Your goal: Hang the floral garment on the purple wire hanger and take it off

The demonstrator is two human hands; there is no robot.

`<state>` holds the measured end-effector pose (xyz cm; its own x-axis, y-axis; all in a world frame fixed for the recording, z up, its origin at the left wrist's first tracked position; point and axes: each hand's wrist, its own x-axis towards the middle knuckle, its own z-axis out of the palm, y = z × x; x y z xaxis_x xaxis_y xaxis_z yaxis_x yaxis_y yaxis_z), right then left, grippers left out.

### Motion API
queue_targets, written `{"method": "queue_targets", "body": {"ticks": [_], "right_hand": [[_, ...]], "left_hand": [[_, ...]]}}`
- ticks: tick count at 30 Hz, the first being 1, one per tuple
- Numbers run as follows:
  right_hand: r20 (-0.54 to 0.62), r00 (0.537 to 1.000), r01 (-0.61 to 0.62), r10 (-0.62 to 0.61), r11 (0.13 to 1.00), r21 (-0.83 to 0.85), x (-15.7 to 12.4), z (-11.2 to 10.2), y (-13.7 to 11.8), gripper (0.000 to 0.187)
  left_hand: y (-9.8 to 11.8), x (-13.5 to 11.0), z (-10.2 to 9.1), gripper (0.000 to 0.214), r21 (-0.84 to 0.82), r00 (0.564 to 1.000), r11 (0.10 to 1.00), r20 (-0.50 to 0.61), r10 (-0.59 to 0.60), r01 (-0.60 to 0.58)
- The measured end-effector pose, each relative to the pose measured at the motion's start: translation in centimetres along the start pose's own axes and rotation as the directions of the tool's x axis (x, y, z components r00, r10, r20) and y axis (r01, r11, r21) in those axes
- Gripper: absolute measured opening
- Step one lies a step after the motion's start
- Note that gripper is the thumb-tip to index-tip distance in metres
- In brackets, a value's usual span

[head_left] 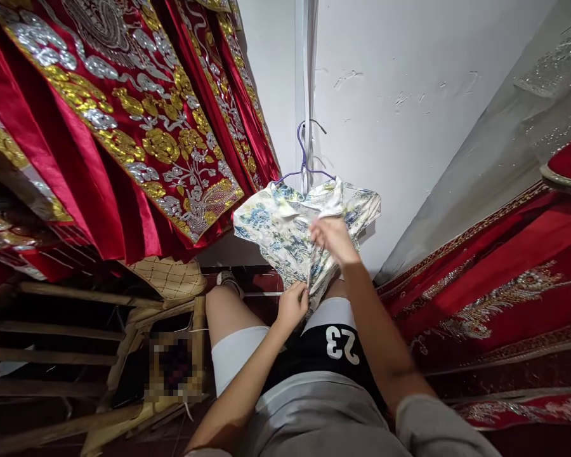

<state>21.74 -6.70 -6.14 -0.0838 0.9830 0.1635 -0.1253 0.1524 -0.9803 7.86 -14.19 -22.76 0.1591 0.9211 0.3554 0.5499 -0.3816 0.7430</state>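
A small white dress with a blue and green flower print (285,228) hangs on a purple wire hanger (304,162) against the white wall. My right hand (332,238) is closed on the front of the dress near its middle. My left hand (292,304) pinches the lower edge of the same dress, just above my knee. Both arms reach forward from my lap.
Red garments with gold and silver embroidery (124,120) hang at the left, and more red embroidered cloth (495,279) lies at the right. A wooden chair frame (124,355) with a quilted cushion stands at the lower left. My raised legs fill the space below the dress.
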Motion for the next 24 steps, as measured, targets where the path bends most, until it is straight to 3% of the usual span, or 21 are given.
{"method": "queue_targets", "body": {"ticks": [3,7,9,10,13,16,19,21,24], "right_hand": [[-0.046,0.995,0.096,-0.092,0.992,0.084,3.7,0.5,-4.6,0.027],[0.008,0.992,0.125,-0.126,0.988,0.086,3.5,1.8,-5.9,0.03],[0.03,0.989,0.139,-0.142,0.987,0.081,2.4,2.1,-5.3,0.033],[0.036,0.988,0.145,-0.148,0.986,0.077,1.9,2.1,-5.0,0.034],[0.045,0.982,0.182,-0.184,0.982,0.052,1.4,1.9,-4.8,0.035],[0.067,0.967,0.244,-0.245,0.97,0.021,2.2,1.8,-4.7,0.033],[0.015,0.943,0.334,-0.334,0.942,-0.03,3.0,1.7,-2.8,0.03],[-0.076,0.93,0.351,-0.359,0.931,-0.102,2.8,1.6,-0.3,0.032],[-0.187,0.949,0.229,-0.254,0.963,-0.145,1.7,1.6,3.6,0.036]], "left_hand": [[0.0,0.0,-1.3,0.021,0.074,0.995,0.997,0.102,0.012,-0.019],[0.9,1.7,-4.6,0.015,0.061,0.988,0.997,0.147,0.043,-0.053],[2.5,3.9,-7.2,0.01,-0.023,0.992,0.994,0.065,0.105,-0.104],[3.8,5.3,-8.7,0.019,-0.085,0.988,0.985,-0.025,0.15,-0.152],[8.1,10.0,-12.5,0.037,-0.026,0.907,0.939,-0.268,0.324,-0.343],[11.6,14.1,-14.3,0.023,0.125,0.847,0.887,-0.264,0.462,-0.445],[13.0,16.2,-14.6,0.023,0.224,0.834,0.863,-0.236,0.498,-0.452],[13.0,16.6,-15.1,0.024,0.21,0.82,0.884,-0.331,0.467,-0.418],[12.4,16.6,-16.9,0.023,0.147,0.779,0.914,-0.483,0.4,-0.378]]}}
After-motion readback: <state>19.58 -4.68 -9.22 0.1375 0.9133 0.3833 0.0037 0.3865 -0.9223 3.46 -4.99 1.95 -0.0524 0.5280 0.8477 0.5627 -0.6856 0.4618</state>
